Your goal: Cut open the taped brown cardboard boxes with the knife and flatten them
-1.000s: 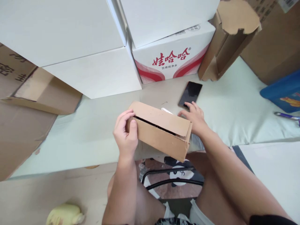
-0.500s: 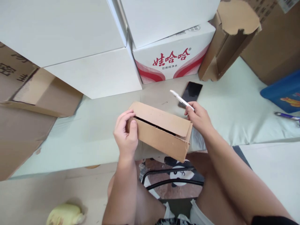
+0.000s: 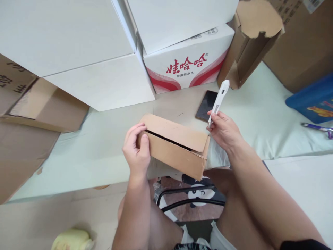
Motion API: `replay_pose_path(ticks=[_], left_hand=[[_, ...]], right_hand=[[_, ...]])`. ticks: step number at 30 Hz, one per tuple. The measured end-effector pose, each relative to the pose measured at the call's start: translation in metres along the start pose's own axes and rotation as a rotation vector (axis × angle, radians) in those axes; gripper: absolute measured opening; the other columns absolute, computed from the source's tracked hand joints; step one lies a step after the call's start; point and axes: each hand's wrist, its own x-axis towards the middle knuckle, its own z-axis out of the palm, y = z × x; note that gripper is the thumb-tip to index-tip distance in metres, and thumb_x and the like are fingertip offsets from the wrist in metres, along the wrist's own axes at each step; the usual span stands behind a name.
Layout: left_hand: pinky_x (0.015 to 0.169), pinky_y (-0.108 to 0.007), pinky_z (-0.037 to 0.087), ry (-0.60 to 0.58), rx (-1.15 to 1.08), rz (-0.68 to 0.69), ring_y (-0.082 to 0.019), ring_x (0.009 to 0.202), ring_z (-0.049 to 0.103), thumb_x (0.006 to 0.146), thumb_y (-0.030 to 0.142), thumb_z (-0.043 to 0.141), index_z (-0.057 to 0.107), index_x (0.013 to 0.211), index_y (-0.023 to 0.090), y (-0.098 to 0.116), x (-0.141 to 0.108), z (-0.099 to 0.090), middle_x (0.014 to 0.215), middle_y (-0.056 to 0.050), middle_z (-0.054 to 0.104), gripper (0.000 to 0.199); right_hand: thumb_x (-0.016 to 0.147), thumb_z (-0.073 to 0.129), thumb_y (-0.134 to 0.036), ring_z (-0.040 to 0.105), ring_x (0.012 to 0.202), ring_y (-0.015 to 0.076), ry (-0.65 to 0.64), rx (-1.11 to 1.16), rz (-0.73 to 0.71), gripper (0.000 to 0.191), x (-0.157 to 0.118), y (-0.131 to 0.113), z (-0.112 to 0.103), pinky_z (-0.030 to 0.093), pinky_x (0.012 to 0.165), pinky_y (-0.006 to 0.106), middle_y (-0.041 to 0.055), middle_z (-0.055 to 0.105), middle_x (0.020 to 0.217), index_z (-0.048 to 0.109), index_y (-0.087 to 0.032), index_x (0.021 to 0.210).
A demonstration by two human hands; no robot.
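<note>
My left hand (image 3: 137,147) grips the left end of a small brown cardboard box (image 3: 174,151), its thumb on the near side and its fingers over the top. A dark gap runs along the box's upper edge beside the lid flap. To the right of the box, my right hand (image 3: 223,128) pinches the lower end of a white pen-like tool (image 3: 220,99), which points up and slightly to the right. Behind that tool a dark phone (image 3: 206,106) lies on the pale green cloth, partly covered by it.
White boxes (image 3: 99,85) and a red-and-white printed carton (image 3: 187,69) stand at the back. An open brown carton (image 3: 249,52) leans beside them. At the right are a blue item (image 3: 312,100) and a purple-and-white pen-like object (image 3: 316,127). More cartons (image 3: 52,104) stand left.
The white tool has turned from pointing up-left to pointing up-right, and its flat side now shows. My left hand still holds the box. The whole view has shifted slightly.
</note>
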Motion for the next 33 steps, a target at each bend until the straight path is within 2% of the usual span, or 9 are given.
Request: replay_pose_path(ticks=[4, 9, 14, 17, 21, 25, 28, 30, 33], left_hand=[[0.105, -0.041, 0.053, 0.008, -0.017, 0.002, -0.022, 0.112, 0.07, 0.094, 0.027, 0.059, 0.073, 0.099, 0.02, 0.0, 0.0, 0.001, 0.114, -0.008, 0.075, 0.016], [0.105, -0.04, 0.054, 0.022, -0.001, -0.028, -0.021, 0.112, 0.071, 0.094, 0.025, 0.058, 0.073, 0.098, 0.02, 0.003, 0.0, 0.002, 0.113, -0.008, 0.076, 0.016], [0.104, -0.037, 0.055, 0.058, 0.043, -0.107, -0.02, 0.112, 0.071, 0.093, 0.02, 0.057, 0.072, 0.095, 0.019, 0.013, -0.001, 0.007, 0.112, -0.008, 0.076, 0.016], [0.103, -0.037, 0.056, 0.063, 0.077, -0.119, -0.019, 0.111, 0.072, 0.091, 0.019, 0.057, 0.073, 0.095, 0.019, 0.019, -0.002, 0.007, 0.112, -0.008, 0.076, 0.016], [0.1, -0.037, 0.057, -0.002, 0.098, -0.088, -0.02, 0.108, 0.072, 0.089, 0.02, 0.06, 0.076, 0.092, 0.02, 0.025, -0.001, -0.001, 0.109, -0.007, 0.077, 0.016], [0.093, -0.036, 0.058, -0.037, 0.046, -0.106, -0.02, 0.1, 0.074, 0.091, 0.021, 0.06, 0.078, 0.087, 0.021, 0.026, -0.001, -0.012, 0.1, -0.005, 0.08, 0.018], [0.089, -0.034, 0.057, -0.021, 0.016, -0.105, -0.019, 0.095, 0.074, 0.092, 0.021, 0.059, 0.078, 0.084, 0.021, 0.026, -0.001, -0.015, 0.093, -0.004, 0.079, 0.021], [0.089, -0.034, 0.057, -0.011, 0.025, -0.107, -0.019, 0.098, 0.073, 0.091, 0.022, 0.059, 0.078, 0.085, 0.021, 0.026, -0.001, -0.015, 0.098, -0.005, 0.079, 0.02], [0.088, -0.035, 0.056, -0.005, 0.07, -0.128, -0.021, 0.106, 0.07, 0.09, 0.025, 0.061, 0.079, 0.089, 0.021, 0.025, -0.001, -0.012, 0.112, -0.008, 0.076, 0.018]], right_hand=[[0.061, 0.093, -0.05, 0.048, 0.052, 0.006, 0.033, -0.014, -0.218, 0.044, -0.003, 0.0, 0.006, 0.041, 0.053, 0.022, -0.0098, 0.051, 0.059, 0.065, -0.025, 0.084], [0.078, 0.081, -0.051, 0.067, 0.066, 0.0122, 0.064, -0.108, -0.428, 0.033, -0.019, -0.003, 0.015, 0.05, 0.066, 0.028, -0.0058, 0.067, 0.069, 0.063, -0.027, 0.09], [0.096, 0.06, -0.057, 0.075, 0.095, 0.0202, -0.119, -0.313, -0.559, 0.029, -0.051, -0.008, 0.024, 0.056, 0.09, 0.039, 0.0018, 0.078, 0.095, 0.064, -0.03, 0.108], [0.1, 0.055, -0.054, 0.075, 0.105, 0.0219, -0.203, -0.472, -0.615, 0.028, -0.067, -0.009, 0.03, 0.056, 0.094, 0.041, 0.0032, 0.08, 0.104, 0.063, -0.032, 0.116], [0.1, 0.056, -0.037, 0.072, 0.113, 0.0226, -0.258, -0.762, -0.592, 0.018, -0.075, -0.02, 0.035, 0.052, 0.1, 0.041, 0.0042, 0.08, 0.111, 0.067, -0.029, 0.111], [0.088, 0.063, -0.027, 0.074, 0.091, 0.0201, -0.319, -0.767, -0.409, 0.003, -0.077, -0.039, 0.037, 0.054, 0.079, 0.033, 0.0022, 0.079, 0.097, 0.064, -0.026, 0.091], [0.083, 0.066, -0.027, 0.071, 0.082, 0.0183, -0.374, -0.737, -0.298, 0.008, -0.078, -0.048, 0.038, 0.051, 0.069, 0.029, 0.0016, 0.078, 0.093, 0.06, -0.025, 0.087], [0.082, 0.066, -0.026, 0.07, 0.081, 0.0178, -0.362, -0.779, -0.302, 0.009, -0.08, -0.048, 0.039, 0.051, 0.07, 0.029, 0.0011, 0.078, 0.093, 0.06, -0.025, 0.088], [0.083, 0.064, -0.025, 0.068, 0.081, 0.0178, -0.326, -0.845, -0.388, 0.006, -0.08, -0.043, 0.041, 0.05, 0.074, 0.03, 0.0004, 0.077, 0.091, 0.06, -0.025, 0.088]])
